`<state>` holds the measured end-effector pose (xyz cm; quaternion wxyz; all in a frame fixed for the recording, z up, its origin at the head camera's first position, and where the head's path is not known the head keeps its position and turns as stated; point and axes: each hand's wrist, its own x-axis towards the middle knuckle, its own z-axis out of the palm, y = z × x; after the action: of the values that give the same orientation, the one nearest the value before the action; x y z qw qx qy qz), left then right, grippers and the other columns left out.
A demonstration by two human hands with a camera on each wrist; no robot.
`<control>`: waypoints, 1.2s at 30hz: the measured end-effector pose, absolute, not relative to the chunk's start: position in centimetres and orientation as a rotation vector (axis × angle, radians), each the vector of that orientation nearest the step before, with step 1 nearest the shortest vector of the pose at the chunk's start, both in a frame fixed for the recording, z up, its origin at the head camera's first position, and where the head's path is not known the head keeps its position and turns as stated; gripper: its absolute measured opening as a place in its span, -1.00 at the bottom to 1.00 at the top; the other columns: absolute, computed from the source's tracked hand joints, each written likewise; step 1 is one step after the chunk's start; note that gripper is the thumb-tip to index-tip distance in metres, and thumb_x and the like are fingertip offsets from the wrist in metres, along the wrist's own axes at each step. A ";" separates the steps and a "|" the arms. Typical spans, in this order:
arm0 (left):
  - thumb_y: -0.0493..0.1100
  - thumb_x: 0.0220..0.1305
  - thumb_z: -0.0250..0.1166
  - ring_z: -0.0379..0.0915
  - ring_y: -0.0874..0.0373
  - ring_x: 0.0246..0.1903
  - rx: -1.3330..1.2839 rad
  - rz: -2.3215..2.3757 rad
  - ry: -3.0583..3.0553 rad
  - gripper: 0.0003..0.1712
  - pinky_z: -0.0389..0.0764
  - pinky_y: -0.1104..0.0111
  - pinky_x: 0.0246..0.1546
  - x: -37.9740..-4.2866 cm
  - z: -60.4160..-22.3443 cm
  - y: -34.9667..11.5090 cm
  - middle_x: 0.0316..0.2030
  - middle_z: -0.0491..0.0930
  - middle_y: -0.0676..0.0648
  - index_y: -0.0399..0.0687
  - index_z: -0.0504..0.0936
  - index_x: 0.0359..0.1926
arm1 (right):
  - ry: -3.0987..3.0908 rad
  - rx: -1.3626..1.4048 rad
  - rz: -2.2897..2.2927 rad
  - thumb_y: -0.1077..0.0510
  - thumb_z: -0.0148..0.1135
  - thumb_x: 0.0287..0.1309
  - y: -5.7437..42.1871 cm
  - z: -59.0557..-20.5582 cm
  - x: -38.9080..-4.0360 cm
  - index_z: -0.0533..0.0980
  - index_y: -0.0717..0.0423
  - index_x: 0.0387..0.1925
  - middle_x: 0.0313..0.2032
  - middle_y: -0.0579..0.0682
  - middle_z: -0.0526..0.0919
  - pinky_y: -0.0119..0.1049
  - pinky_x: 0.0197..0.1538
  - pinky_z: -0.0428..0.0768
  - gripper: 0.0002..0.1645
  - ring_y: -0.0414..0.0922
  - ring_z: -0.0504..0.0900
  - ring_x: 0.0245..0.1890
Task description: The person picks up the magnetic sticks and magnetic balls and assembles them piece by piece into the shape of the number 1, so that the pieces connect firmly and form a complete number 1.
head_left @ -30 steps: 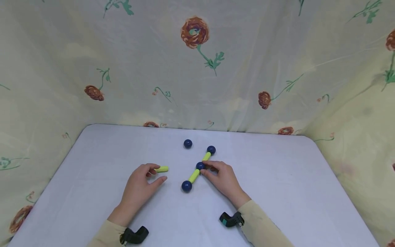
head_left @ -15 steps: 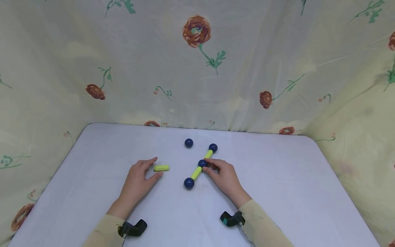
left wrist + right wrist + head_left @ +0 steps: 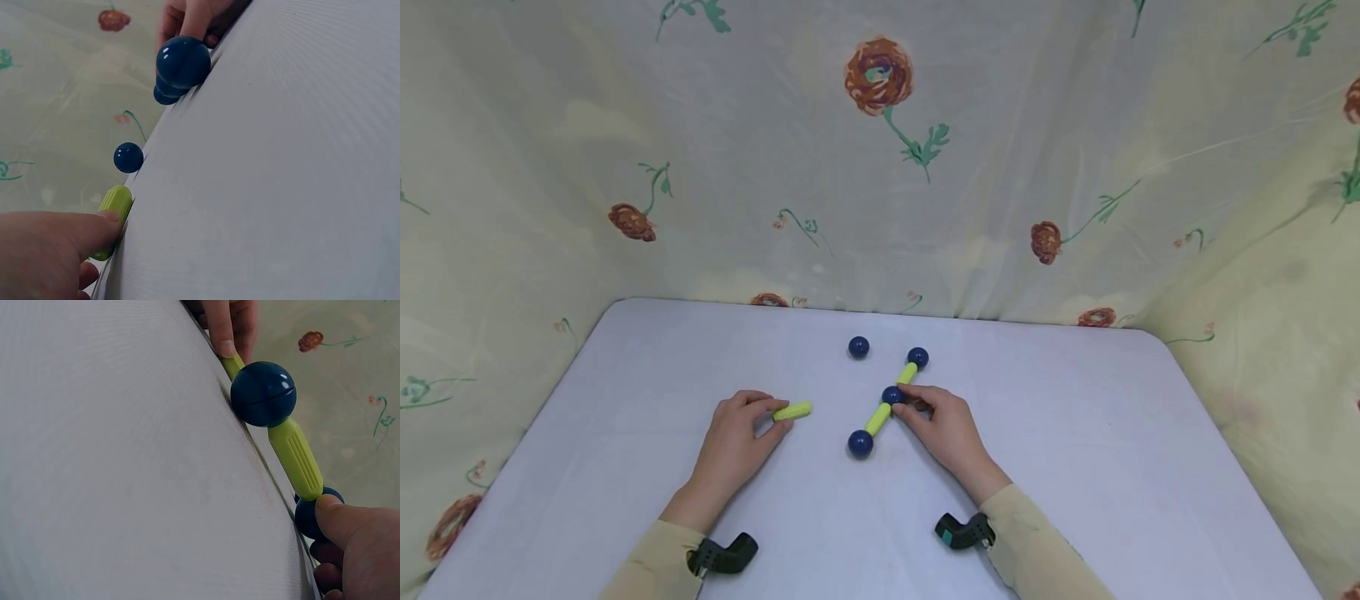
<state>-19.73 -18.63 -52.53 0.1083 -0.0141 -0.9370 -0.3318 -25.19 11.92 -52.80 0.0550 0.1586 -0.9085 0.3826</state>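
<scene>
While the right hand (image 3: 936,417) pinches the glossy, round middle ball (image 3: 891,395) between thumb and fingers, the left hand (image 3: 737,433) holds a loose rod (image 3: 793,411) in a narrow pinch, left of that ball and apart from it. The rod is matte yellow-green with lengthwise ribs and rounded ends. From the middle ball, a matching near rod (image 3: 877,419) slants toward the person to a near ball (image 3: 861,443), its smooth surface crossed by a thin seam; a far rod (image 3: 907,373) leads away to a far ball (image 3: 917,357). Beyond the middle ball, slightly left, sits a single ball (image 3: 859,347), also dark blue. Finely woven-looking white covering (image 3: 1037,417) spreads beneath; behind it hangs a creased, flower-printed sheet (image 3: 970,267).
</scene>
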 end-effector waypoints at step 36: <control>-0.09 0.07 0.40 0.33 0.10 -0.25 -0.018 -1.018 -2.795 -0.73 0.36 0.24 -0.30 -19.0 -52.0 -18.5 -0.42 0.51 0.12 -0.05 0.70 -0.18 | -2.769 0.469 1.190 -0.05 0.37 0.23 12.0 -52.8 -25.3 0.64 -0.09 0.08 -0.20 -0.25 0.67 -0.29 -0.22 0.57 -0.60 -0.32 0.56 -0.31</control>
<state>-19.00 -18.54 -52.05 0.0835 -0.0060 -0.9364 -0.3409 -25.26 12.00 -52.78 0.0459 0.1537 -0.9068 0.3898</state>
